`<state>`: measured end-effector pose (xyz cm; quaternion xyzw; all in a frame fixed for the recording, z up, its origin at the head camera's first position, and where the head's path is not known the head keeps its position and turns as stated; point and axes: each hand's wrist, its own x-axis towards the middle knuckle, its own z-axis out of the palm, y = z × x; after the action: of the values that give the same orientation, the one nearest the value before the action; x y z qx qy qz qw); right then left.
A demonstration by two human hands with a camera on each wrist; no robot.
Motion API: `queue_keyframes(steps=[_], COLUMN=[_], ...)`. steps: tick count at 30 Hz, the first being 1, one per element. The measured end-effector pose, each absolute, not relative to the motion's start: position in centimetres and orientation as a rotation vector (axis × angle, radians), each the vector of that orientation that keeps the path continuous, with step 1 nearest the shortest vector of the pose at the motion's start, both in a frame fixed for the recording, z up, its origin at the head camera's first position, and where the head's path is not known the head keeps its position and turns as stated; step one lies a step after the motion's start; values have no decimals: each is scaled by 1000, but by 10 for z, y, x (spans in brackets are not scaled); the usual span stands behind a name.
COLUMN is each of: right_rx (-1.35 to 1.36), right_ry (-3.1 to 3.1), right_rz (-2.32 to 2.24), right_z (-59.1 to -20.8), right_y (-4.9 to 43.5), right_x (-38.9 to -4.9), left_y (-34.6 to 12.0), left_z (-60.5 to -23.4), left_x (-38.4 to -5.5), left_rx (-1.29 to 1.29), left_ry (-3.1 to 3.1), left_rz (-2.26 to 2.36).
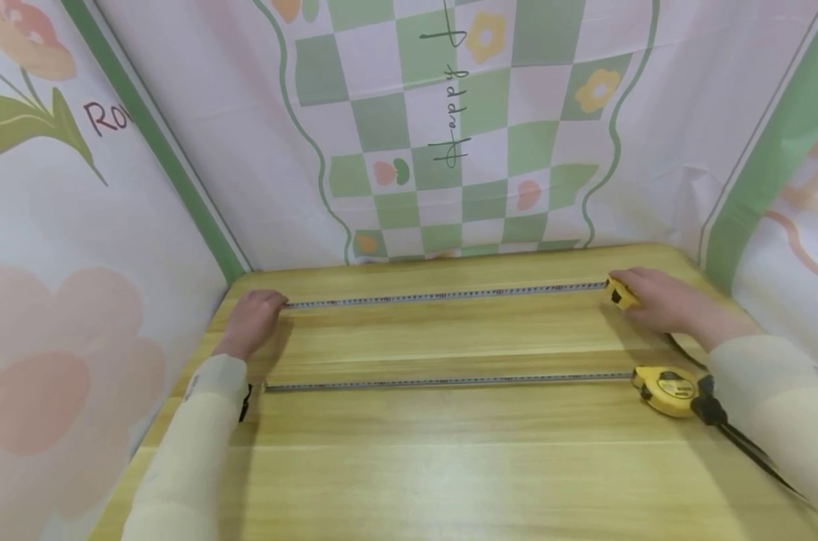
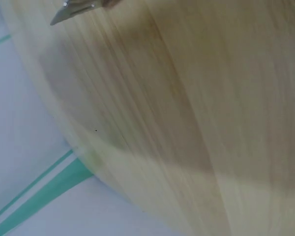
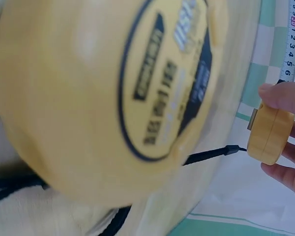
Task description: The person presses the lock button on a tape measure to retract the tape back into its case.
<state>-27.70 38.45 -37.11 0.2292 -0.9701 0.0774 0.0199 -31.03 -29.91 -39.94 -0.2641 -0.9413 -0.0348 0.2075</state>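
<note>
A yellow tape measure [image 3: 271, 132] is gripped between the thumb and fingers of my right hand [image 1: 659, 298] at the far right of the table. Its white blade [image 1: 443, 295] stretches left across the table's back. My left hand [image 1: 252, 319] pinches the free end of that blade, with the fingertips covering the tip. Nearer to me lies a second yellow tape measure [image 1: 668, 391], just below my right forearm. Its blade [image 1: 449, 381] is also drawn out to the left, roughly parallel to the first. In the right wrist view its case looms large, close to the camera.
Both tapes rest over a light wooden table [image 1: 409, 481] with rounded back corners. A printed cloth [image 1: 233, 150] hangs behind it and along both sides. Black wrist straps [image 1: 754, 451] trail from the cases, and a metal tip [image 2: 76, 9] shows in the left wrist view.
</note>
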Motion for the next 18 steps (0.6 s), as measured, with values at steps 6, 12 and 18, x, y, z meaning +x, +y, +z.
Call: queue_keyframes(steps=[6,12,18], right_rx=[718,778,795], right_ry=[-2959,-2856,-2817], right_rz=[230,183,202], right_z=[-365,-358,-352], right_y=[389,390,391], right_x=[-276,-276,-275], left_y=[-301,-300,-300], left_z=[-399,-395,-391], left_x=[-312,-310,-307], left_rx=[-777,-809,-806], left_ry=[-2451,-2334,-2308], left_rz=[-191,-226,-238])
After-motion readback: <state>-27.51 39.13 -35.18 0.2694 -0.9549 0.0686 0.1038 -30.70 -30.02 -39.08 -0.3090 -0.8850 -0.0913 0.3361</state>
